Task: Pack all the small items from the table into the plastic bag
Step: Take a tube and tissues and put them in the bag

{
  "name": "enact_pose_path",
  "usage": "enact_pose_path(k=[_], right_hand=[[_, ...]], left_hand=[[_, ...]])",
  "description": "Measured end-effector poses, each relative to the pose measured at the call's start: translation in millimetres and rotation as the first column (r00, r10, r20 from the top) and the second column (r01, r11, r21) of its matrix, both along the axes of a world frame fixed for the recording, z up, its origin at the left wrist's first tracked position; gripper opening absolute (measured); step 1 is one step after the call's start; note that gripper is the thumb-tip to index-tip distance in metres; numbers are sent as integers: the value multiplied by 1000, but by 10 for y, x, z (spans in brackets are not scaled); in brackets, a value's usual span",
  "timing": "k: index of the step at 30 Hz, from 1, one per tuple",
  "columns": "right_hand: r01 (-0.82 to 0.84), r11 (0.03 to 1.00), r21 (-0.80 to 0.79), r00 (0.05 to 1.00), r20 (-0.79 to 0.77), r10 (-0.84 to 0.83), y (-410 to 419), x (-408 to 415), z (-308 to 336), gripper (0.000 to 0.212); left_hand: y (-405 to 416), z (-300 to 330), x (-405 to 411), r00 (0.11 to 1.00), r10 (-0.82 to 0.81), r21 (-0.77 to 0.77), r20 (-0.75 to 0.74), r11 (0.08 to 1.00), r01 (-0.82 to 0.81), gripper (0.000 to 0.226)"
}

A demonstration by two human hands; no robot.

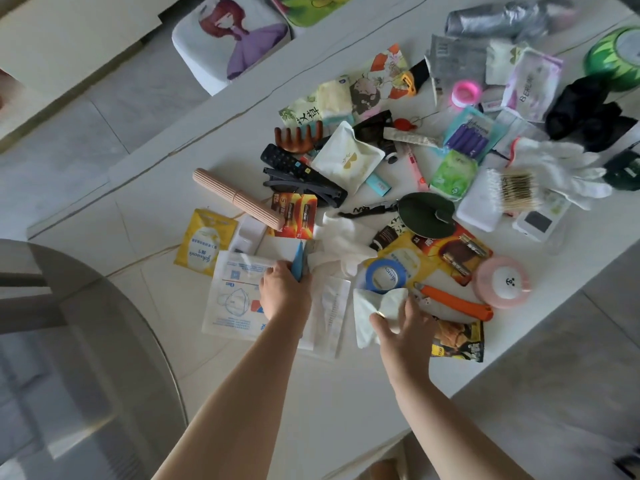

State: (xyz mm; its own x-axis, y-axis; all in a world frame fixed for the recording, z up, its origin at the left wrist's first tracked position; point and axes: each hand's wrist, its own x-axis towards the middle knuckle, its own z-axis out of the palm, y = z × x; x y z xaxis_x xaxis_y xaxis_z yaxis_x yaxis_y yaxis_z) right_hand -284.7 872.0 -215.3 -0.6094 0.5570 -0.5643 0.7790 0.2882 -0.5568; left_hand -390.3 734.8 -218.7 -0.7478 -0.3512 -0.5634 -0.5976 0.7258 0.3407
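- Centrally, the blue tape roll (385, 276) serves as the landmark on the white table (339, 403); small items lie scattered all over the far half of the tabletop.
- Left hand (284, 292) — just left of the tape roll, fingers closed around a thin blue item (297, 264) that stands up out of the grip; it rests over a flat clear plastic bag (330, 317) and beside a white mask packet (232, 296) further left.
- Right hand (403, 329) — just below the tape roll, fingers spread, thumb and fingertips pressing on a crumpled white tissue (375, 308); whether it actually pinches the tissue I cannot tell.
- Orange utility knife (457, 302) lies right of the tape roll, with a pink ribbon spool (503, 281) beyond it.
- Snack packet (459, 337), yellow and black, sits below and right of the tape roll, partly under the right wrist.
- Yellow sachet (204, 241) lies well to the left of the tape roll, at the table's edge.
- Red battery pack (298, 216) and a bundle of wooden sticks (239, 199) lie above and left of the tape roll, touching each other.
- Black remote (294, 169) and a brown wooden comb (299, 136) lie further up from there.
- White gloves (557, 171) and a pack of cotton swabs (516, 190) lie far up and right of the tape roll.
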Motion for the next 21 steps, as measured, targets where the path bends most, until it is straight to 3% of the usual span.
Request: enact_pose_path(k=[5, 11, 15, 21], right_hand=[[27, 982, 185, 1000, -2, -27, -47, -76, -46, 54], [276, 961, 3, 953, 130, -274, -17, -219, 20, 46], [242, 964, -109, 950, 229, -212, 33, -235, -9, 43], [260, 923, -284, 966, 78, -248, 131, -44, 414, 40]], left_hand=[[-29, -15, 45, 1000, -1, -1, 31, 1000, 1, 29], [-113, 74, 233, 997, 65, 132, 35, 989, -69, 16], [-137, 160, 364, 991, 122, 197, 47, 972, -129, 10], [-19, 645, 556, 964, 226, 363, 143, 894, -263, 8]])
